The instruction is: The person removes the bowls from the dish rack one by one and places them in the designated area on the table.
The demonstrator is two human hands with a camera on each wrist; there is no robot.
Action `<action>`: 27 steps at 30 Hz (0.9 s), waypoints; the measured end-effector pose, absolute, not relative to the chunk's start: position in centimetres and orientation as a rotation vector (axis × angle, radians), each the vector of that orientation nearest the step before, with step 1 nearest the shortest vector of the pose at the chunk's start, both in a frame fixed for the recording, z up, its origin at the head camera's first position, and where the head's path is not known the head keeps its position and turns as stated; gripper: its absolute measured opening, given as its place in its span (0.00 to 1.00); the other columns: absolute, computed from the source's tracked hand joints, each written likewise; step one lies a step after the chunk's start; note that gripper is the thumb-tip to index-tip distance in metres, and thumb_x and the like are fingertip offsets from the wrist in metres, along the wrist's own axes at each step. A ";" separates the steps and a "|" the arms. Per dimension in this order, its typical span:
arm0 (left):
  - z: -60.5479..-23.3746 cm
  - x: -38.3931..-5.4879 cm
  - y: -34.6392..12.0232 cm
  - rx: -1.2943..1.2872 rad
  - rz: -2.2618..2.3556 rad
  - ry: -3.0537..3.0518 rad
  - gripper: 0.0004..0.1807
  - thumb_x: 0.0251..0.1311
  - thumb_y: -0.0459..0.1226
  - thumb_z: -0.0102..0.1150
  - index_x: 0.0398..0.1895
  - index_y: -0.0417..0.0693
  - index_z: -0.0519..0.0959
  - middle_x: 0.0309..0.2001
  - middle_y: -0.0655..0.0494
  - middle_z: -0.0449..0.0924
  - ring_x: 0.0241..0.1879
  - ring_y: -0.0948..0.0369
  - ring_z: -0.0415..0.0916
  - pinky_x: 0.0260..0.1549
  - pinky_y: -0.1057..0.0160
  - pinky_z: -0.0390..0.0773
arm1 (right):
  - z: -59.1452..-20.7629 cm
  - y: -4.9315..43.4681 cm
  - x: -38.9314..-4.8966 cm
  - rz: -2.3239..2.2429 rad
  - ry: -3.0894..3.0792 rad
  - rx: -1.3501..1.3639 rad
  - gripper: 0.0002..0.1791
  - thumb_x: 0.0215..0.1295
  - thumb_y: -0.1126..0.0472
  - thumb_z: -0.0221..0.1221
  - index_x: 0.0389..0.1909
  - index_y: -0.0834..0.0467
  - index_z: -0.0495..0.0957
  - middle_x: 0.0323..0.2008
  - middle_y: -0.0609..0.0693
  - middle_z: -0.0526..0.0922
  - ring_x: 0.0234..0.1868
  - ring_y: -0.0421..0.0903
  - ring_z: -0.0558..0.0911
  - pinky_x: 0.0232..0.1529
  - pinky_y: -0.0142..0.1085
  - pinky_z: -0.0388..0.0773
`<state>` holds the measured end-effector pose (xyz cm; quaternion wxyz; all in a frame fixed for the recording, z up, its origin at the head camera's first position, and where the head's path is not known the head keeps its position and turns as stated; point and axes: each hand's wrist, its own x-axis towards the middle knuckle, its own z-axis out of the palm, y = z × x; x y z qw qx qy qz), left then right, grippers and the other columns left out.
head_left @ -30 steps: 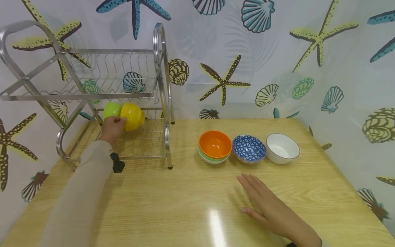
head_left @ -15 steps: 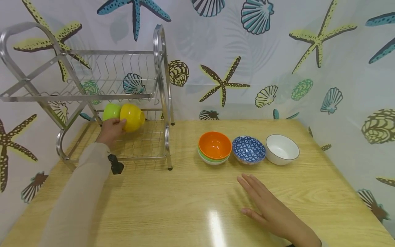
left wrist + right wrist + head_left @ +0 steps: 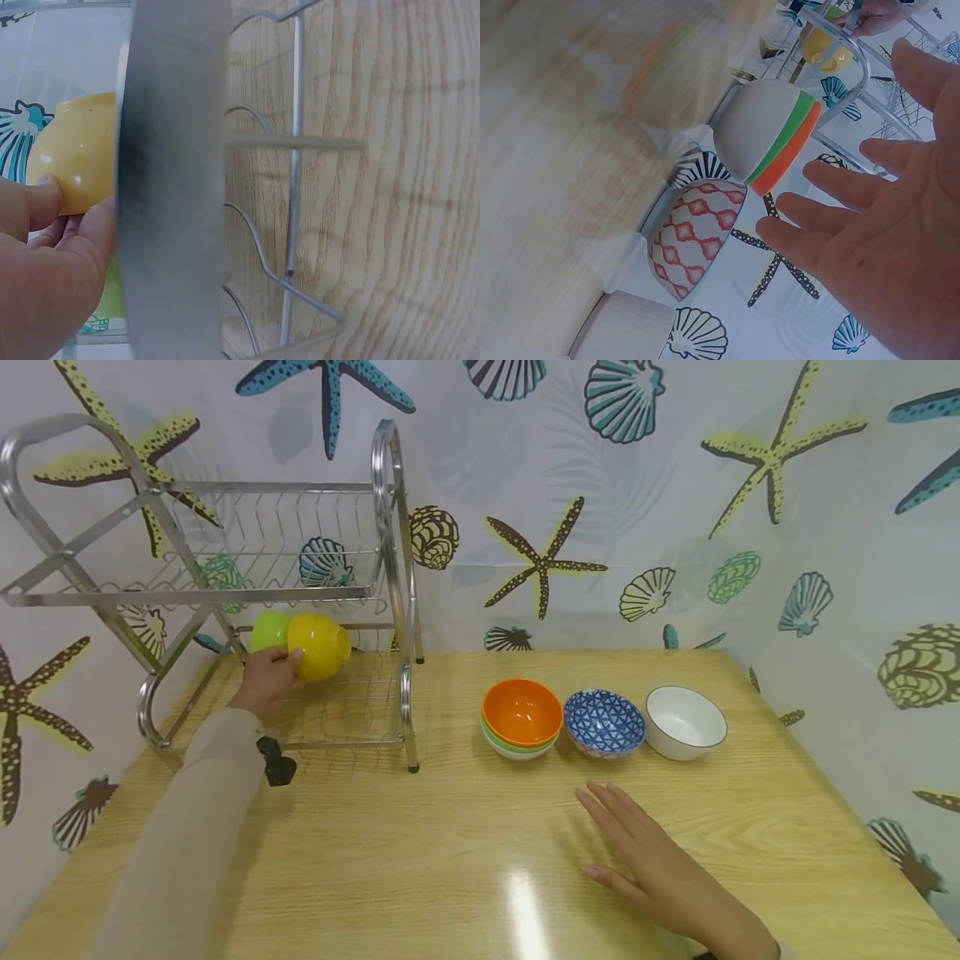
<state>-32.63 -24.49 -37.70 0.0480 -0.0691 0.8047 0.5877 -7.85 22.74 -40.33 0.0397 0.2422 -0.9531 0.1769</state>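
Inside the rack [image 3: 187, 597], the yellow bowl [image 3: 315, 647] could slip, the left hand [image 3: 267, 682] pinching just its rim; outside, the straight-fingered right hand [image 3: 658, 872] is empty.

apparently wooden table [image 3: 420, 843], bowls [image 3: 603, 722], metal rack [image 3: 225, 596]

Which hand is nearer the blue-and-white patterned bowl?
Right: the right hand is in front of the patterned bowl; the left hand, far left of it, grips a round yellow bowl.
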 end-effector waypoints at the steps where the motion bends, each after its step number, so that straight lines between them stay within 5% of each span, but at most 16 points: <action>1: -37.6 -32.6 -24.5 -0.202 1.789 2.453 0.32 0.75 0.44 0.34 0.72 0.28 0.48 0.70 0.32 0.51 0.68 0.42 0.57 0.64 0.52 0.67 | -40.3 22.7 -7.8 0.545 -2.920 0.743 0.43 0.66 0.45 0.58 0.76 0.46 0.46 0.73 0.57 0.55 0.72 0.61 0.55 0.65 0.60 0.61; 27: -36.3 -31.1 -24.1 -0.027 1.727 2.487 0.32 0.74 0.44 0.38 0.69 0.26 0.53 0.67 0.31 0.57 0.65 0.42 0.61 0.62 0.51 0.68 | -40.4 22.9 -7.6 0.566 -2.945 0.721 0.42 0.66 0.44 0.57 0.76 0.45 0.47 0.74 0.52 0.52 0.72 0.61 0.54 0.65 0.61 0.60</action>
